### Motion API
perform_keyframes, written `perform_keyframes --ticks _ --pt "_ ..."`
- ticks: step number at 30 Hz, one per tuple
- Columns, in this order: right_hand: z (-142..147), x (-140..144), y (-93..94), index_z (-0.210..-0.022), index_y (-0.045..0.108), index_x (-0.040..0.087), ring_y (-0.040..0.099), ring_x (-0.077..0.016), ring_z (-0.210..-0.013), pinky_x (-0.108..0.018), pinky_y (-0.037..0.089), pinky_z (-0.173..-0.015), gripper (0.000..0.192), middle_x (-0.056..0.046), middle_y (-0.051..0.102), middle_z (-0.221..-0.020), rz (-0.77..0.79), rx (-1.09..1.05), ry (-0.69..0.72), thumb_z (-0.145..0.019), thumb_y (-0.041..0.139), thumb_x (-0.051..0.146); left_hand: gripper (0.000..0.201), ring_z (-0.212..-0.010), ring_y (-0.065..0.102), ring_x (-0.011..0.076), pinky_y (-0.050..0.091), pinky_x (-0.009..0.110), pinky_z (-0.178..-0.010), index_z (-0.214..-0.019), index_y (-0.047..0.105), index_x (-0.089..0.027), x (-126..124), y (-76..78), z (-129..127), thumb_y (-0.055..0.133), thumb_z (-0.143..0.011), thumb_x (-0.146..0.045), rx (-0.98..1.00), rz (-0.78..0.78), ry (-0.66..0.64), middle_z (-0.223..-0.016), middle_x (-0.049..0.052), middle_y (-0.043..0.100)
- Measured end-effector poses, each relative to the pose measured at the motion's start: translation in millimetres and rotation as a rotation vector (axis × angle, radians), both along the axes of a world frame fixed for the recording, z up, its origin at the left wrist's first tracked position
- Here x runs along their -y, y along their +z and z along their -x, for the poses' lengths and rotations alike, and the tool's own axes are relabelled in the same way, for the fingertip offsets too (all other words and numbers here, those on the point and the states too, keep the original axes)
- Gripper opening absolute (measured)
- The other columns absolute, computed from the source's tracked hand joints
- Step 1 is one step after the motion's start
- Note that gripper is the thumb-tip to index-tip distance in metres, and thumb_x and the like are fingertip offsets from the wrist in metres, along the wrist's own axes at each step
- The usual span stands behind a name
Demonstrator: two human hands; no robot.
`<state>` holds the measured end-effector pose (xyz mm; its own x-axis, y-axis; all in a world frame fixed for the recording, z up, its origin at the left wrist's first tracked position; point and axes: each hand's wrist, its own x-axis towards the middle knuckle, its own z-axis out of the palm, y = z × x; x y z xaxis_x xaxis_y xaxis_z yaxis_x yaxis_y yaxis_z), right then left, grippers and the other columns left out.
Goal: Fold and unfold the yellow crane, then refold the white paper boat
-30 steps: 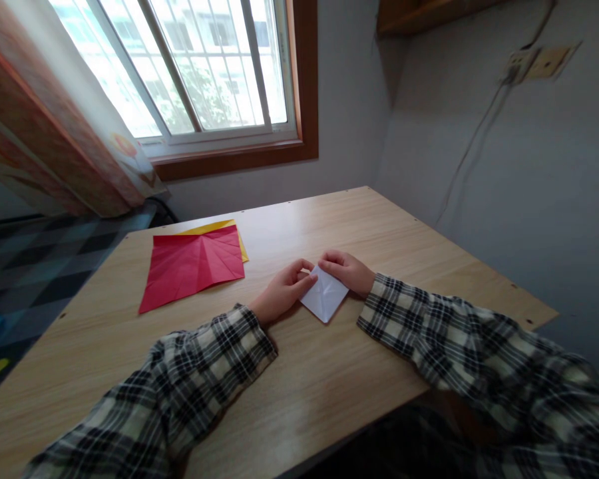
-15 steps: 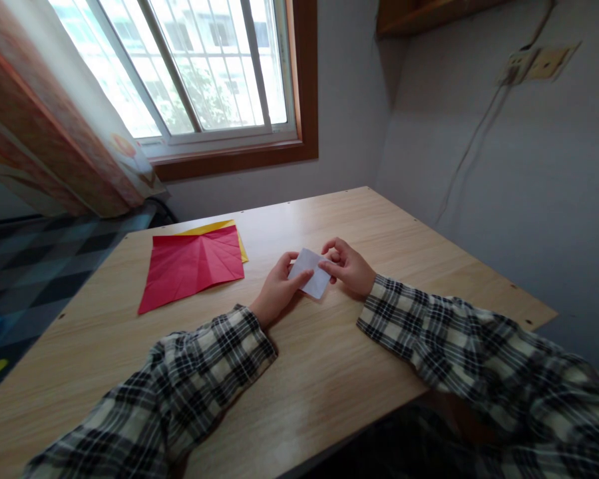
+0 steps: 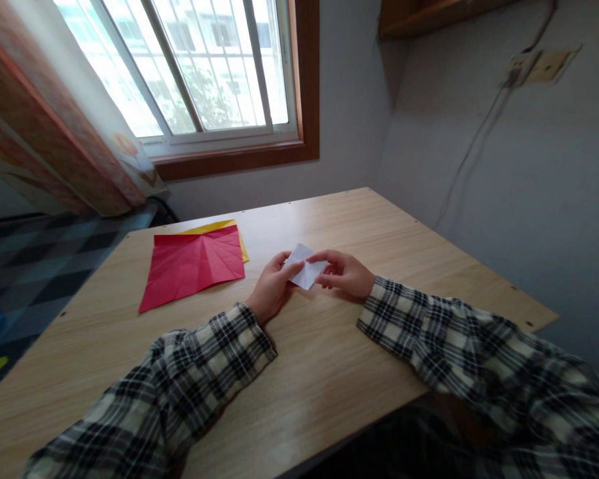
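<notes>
A small piece of folded white paper (image 3: 307, 274) is held just over the middle of the table. Creases run across its face and its outline is uneven. My left hand (image 3: 274, 279) grips its left side, thumb on top and the other fingers behind. From the right, my right hand (image 3: 347, 273) is closed around the right-hand corner, its index finger lying on the paper near the centre. The thumb is lower, by the near right edge. Part of the paper is hidden by the fingers.
Left of my hands, a creased red paper sheet (image 3: 194, 269) partly covers a yellow sheet (image 3: 244, 249) on the wooden table (image 3: 329, 372). Behind the table are a window (image 3: 204, 73) and a curtain (image 3: 54, 113). A wall socket (image 3: 522, 68) with a cord is at the right.
The paper has turned and changed from a flat square to a creased, partly opened shape. My right index finger has moved left onto its middle. My left hand has shifted slightly left.
</notes>
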<state>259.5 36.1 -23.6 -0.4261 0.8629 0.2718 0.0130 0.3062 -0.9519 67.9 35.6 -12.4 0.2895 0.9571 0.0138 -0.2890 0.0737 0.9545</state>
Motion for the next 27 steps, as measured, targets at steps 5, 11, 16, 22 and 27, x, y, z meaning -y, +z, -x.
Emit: perform_keyframes --ticks 5,11,16,22,27 --pt "0.0 -1.0 -1.6 -0.112 0.065 0.019 0.056 -0.0101 -0.059 -0.025 0.049 -0.055 0.046 0.0 0.066 -0.079 0.003 -0.002 -0.016 -0.075 0.077 0.042 0.039 -0.077 0.064 0.0142 0.051 0.025 -0.07 -0.104 0.061 -0.012 2.0 4.1 -0.8 0.079 -0.072 -0.027 0.009 0.006 -0.053 -0.092 0.005 0.067" --pt "0.0 0.3 0.8 -0.094 0.068 0.017 0.056 -0.011 -0.059 -0.025 0.048 -0.055 0.037 0.001 0.063 -0.069 -0.005 -0.039 -0.092 -0.08 0.069 0.051 0.033 -0.076 0.062 0.0135 0.049 0.021 -0.058 -0.105 0.062 -0.015 3.7 1.6 0.2 0.074 -0.08 -0.032 -0.021 -0.018 -0.146 -0.093 0.005 0.065" --pt "-0.4 1.4 3.2 -0.079 0.065 0.017 0.052 -0.0108 -0.057 -0.025 0.045 -0.054 0.041 0.001 0.058 -0.064 -0.019 -0.052 -0.159 -0.082 0.064 0.057 0.037 -0.077 0.059 0.0149 0.049 0.022 -0.058 -0.104 0.062 -0.014 4.6 -1.3 -0.9 0.069 -0.083 -0.043 -0.074 -0.061 -0.158 -0.09 0.005 0.063" --pt "-2.1 0.4 2.1 -0.074 0.066 0.016 0.052 -0.0122 -0.059 -0.025 0.042 -0.054 0.04 0.0 0.058 -0.062 -0.049 -0.024 -0.224 -0.084 0.063 0.055 0.045 -0.079 0.058 0.0168 0.047 0.026 -0.063 -0.105 0.061 -0.014 8.7 2.8 -0.7 0.061 -0.086 -0.054 -0.202 -0.129 -0.188 -0.091 0.006 0.063" --pt "-1.9 0.0 1.0 -0.075 0.068 0.016 0.053 -0.012 -0.059 -0.025 0.043 -0.054 0.038 0.0 0.06 -0.063 -0.041 -0.039 -0.223 -0.084 0.064 0.053 0.042 -0.084 0.059 0.017 0.048 0.028 -0.073 -0.111 0.059 -0.014 5.5 -2.7 0.2 0.071 -0.081 -0.04 -0.265 -0.198 -0.232 -0.099 0.008 0.065"
